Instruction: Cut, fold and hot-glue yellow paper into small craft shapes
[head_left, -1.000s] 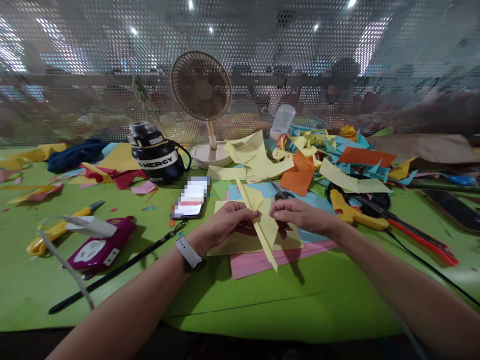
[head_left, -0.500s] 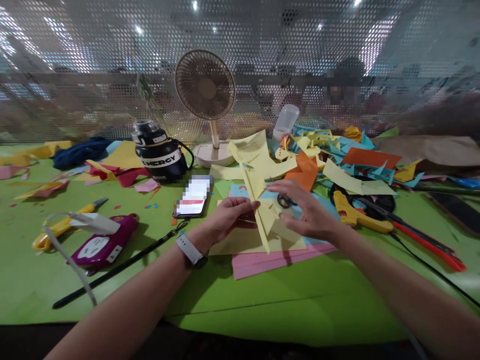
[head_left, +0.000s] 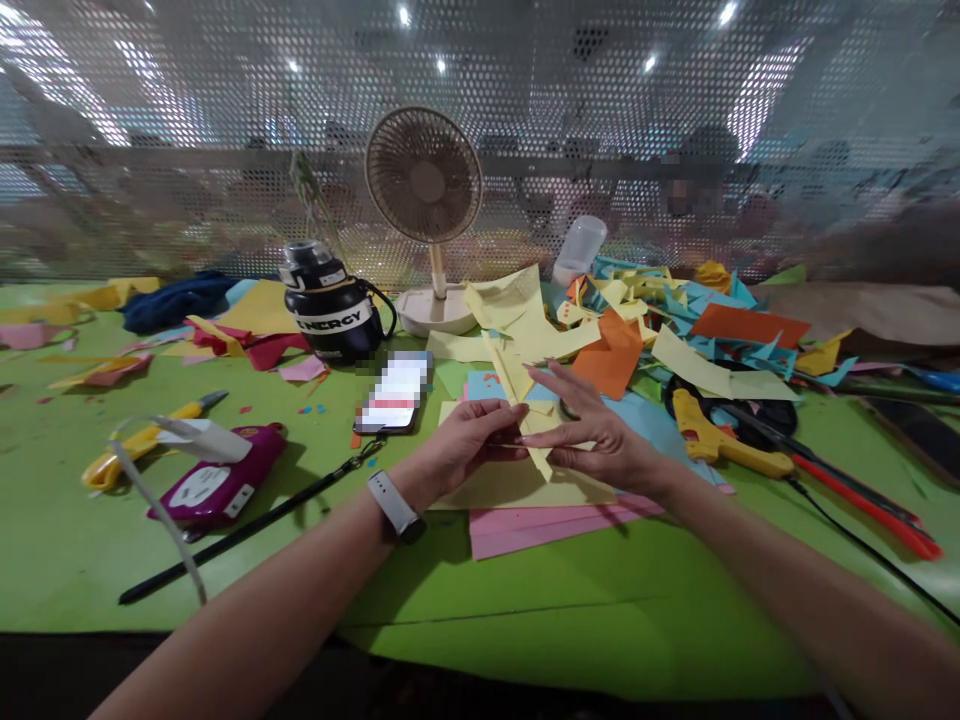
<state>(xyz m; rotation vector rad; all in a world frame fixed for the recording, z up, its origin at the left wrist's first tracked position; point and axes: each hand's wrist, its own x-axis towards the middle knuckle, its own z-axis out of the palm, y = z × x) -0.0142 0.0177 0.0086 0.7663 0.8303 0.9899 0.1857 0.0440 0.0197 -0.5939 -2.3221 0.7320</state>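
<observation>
Pinched between the thumb and fingers of my left hand (head_left: 480, 435) is a narrow folded strip of pale yellow paper (head_left: 538, 460), slanting down to the right. My right hand (head_left: 600, 440) has closed on the strip's lower part from the right, with one or two fingers stretched out above. A small dark ring (head_left: 568, 411) shows partly behind the right fingers; I cannot tell whether it is held. Below both hands lies a pale yellow sheet (head_left: 495, 492), over pink sheets (head_left: 517, 535) and blue paper (head_left: 660, 430).
A phone (head_left: 395, 392), a black bottle (head_left: 334, 310) and a fan (head_left: 439, 310) stand or lie beyond my left hand. Paper scraps (head_left: 675, 300) are heaped behind. On the right are a yellow glue gun (head_left: 720, 440) and a red-edged tool (head_left: 862, 500); on the left, a purple device (head_left: 217, 480).
My right hand has moved left and closed onto the strip's lower part. The strip's lower end has shifted slightly up and right. The whole view has shifted a little.
</observation>
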